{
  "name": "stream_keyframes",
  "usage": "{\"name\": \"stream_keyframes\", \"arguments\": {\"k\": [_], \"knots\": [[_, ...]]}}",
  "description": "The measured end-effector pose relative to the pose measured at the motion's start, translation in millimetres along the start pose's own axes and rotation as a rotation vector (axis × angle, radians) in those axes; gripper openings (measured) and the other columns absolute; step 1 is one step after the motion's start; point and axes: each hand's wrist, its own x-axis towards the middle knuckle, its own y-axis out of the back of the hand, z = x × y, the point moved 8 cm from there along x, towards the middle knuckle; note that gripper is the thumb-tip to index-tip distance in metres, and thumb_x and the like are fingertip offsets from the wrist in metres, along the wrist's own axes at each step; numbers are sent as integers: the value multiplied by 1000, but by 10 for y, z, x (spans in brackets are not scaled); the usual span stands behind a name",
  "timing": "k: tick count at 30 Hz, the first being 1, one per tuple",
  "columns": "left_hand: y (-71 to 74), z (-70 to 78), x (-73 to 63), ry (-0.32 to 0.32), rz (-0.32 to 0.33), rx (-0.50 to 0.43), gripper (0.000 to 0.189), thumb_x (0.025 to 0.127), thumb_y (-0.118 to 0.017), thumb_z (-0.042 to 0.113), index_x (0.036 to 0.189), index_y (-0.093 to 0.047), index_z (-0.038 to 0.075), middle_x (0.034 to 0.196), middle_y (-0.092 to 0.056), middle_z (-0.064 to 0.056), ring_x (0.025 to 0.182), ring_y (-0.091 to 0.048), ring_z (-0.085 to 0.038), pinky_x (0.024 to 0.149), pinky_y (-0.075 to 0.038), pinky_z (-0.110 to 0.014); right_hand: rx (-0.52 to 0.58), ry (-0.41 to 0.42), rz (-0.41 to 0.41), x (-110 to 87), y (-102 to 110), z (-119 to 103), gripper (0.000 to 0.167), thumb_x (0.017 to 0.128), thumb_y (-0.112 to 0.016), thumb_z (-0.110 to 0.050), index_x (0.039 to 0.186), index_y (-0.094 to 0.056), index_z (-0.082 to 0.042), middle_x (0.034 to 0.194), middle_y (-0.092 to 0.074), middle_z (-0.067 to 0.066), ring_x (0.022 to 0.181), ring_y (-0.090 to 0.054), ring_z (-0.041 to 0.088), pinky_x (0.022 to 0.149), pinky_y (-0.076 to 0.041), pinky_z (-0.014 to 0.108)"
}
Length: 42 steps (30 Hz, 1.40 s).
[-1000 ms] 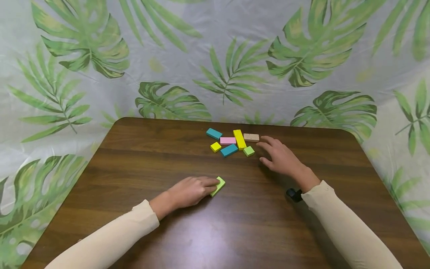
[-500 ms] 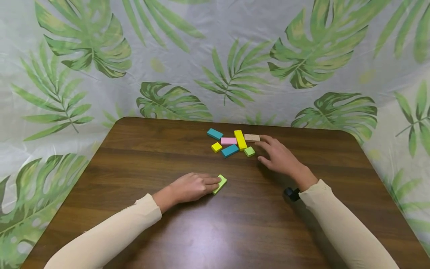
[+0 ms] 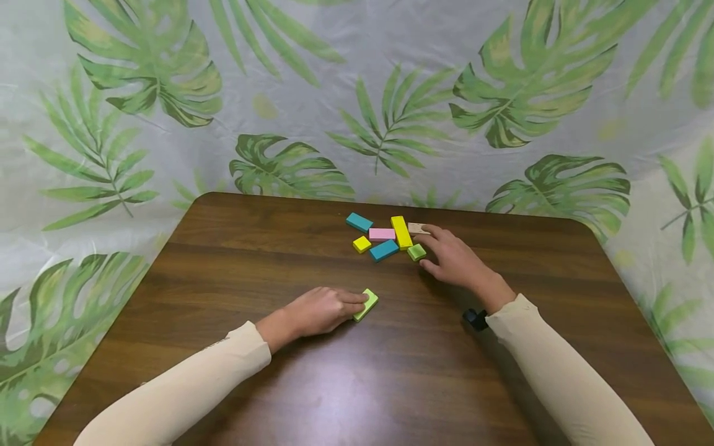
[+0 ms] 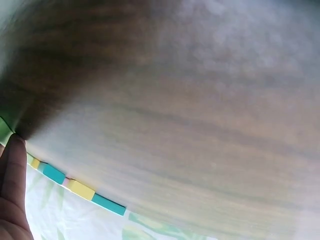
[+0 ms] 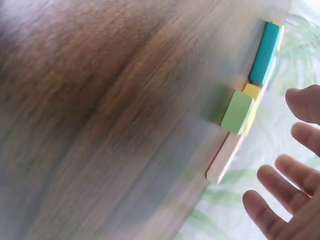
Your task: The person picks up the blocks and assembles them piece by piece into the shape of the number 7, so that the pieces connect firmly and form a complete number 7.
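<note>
In the head view my left hand (image 3: 320, 311) lies low on the table with straight fingers resting on a light green rectangular block (image 3: 370, 300). Its thumb is hidden there; the left wrist view catches a fingertip right at the green block's (image 4: 4, 131) edge. My right hand (image 3: 456, 257) hovers at the far group of blocks, thumb and fingers spread beside a small green block (image 3: 416, 252). One finger overlaps the end of a natural wood block (image 3: 416, 228). Nothing sits between the fingers of the right hand (image 5: 300, 185) in the right wrist view.
Left of the small green block lie a long yellow block (image 3: 400, 231), a pink block (image 3: 382, 235), a small yellow block (image 3: 362, 244) and two blue blocks (image 3: 383, 250). They lie near the back edge of the brown table (image 3: 234, 266). A leaf-patterned curtain (image 3: 312, 93) hangs behind.
My right hand has moved left, its fingers now over the wood block's end and next to the small green block. The left hand and its green block have shifted slightly away from me.
</note>
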Motion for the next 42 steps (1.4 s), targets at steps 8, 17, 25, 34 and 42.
{"name": "stream_keyframes", "arguments": {"k": [8, 17, 25, 34, 42], "knots": [[5, 31, 15, 1, -2, 7, 30, 97, -62, 11, 126, -69, 10, 134, -66, -5, 119, -67, -18, 94, -56, -31, -45, 94, -36, 133, -72, -92, 49, 89, -72, -19, 133, -59, -2, 144, -50, 25, 131, -50, 43, 104, -45, 59], [23, 14, -17, 11, -3, 2, 31, 97, -63, 11, 127, -69, 9, 134, -66, -5, 119, -67, -18, 92, -57, -32, -61, 116, -23, 390, -95, -197, 41, 90, -71, -16, 129, -64, -6, 139, -57, 19, 130, -51, 38, 106, -45, 54], [7, 24, 5, 14, -4, 2, 32, 97, -62, 10, 129, -67, 9, 135, -66, -4, 120, -66, -18, 91, -57, -32, -116, 182, -22, 429, -131, -298, 39, 88, -73, -18, 126, -67, -8, 135, -62, 15, 127, -55, 35, 105, -46, 54], [33, 68, -13, 36, 3, 2, 31, 95, -64, 10, 126, -68, 9, 134, -66, -6, 114, -70, -18, 86, -59, -31, -118, 218, -3, 443, -182, -310, 38, 87, -72, -13, 125, -67, -7, 134, -62, 15, 126, -56, 36, 106, -46, 52], [71, 235, -34, 35, -4, 15, 27, 95, -64, 8, 121, -70, 9, 133, -67, -5, 108, -72, -16, 80, -60, -28, -87, 246, -3, 506, -236, -381, 36, 88, -70, -9, 124, -67, -8, 133, -62, 16, 124, -58, 33, 110, -43, 50]]}}
